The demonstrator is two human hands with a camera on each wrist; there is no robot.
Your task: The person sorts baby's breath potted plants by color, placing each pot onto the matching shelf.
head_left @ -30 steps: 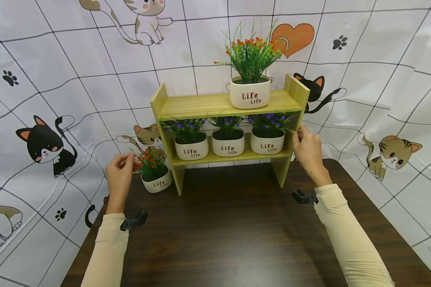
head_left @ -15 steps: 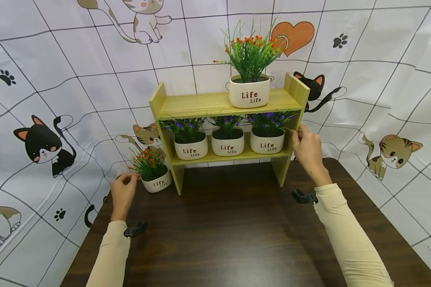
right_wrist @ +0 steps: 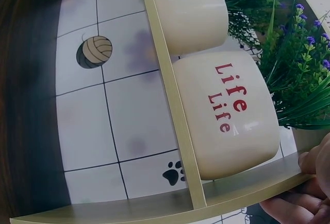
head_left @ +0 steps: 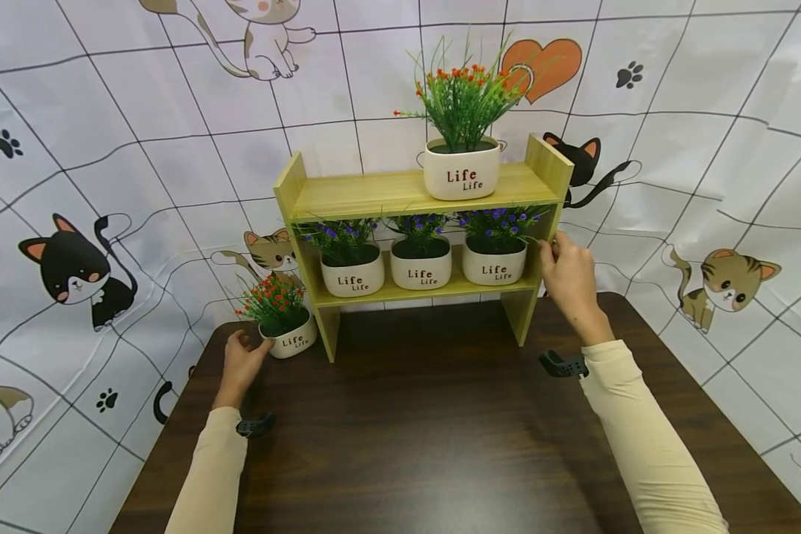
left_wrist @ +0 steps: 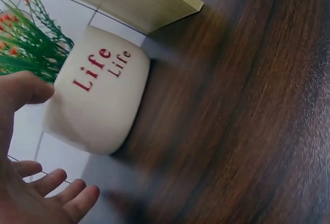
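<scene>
A white pot of red flowers (head_left: 292, 342) stands on the table left of the wooden shelf (head_left: 400, 194). My left hand (head_left: 243, 363) is beside this pot, thumb at its rim and fingers spread along its left side. In the left wrist view a gap shows between those fingers (left_wrist: 64, 195) and the pot wall. My right hand (head_left: 569, 278) grips the shelf's right side panel, thumb on the inner face and the other fingers outside. Close to that thumb is the rightmost pot of purple flowers (right_wrist: 232, 116), on the lower board.
Two more pots of purple flowers (head_left: 352, 279) (head_left: 420, 271) share the lower board. On the top board, right of middle, sits a pot with orange-red flowers (head_left: 462, 175). A cat-patterned wall covering (head_left: 193, 170) surrounds the dark wooden table (head_left: 414, 430).
My left hand has come down from the red flowers to the pot's rim, and its fingers have spread. The right hand keeps its grip on the shelf panel.
</scene>
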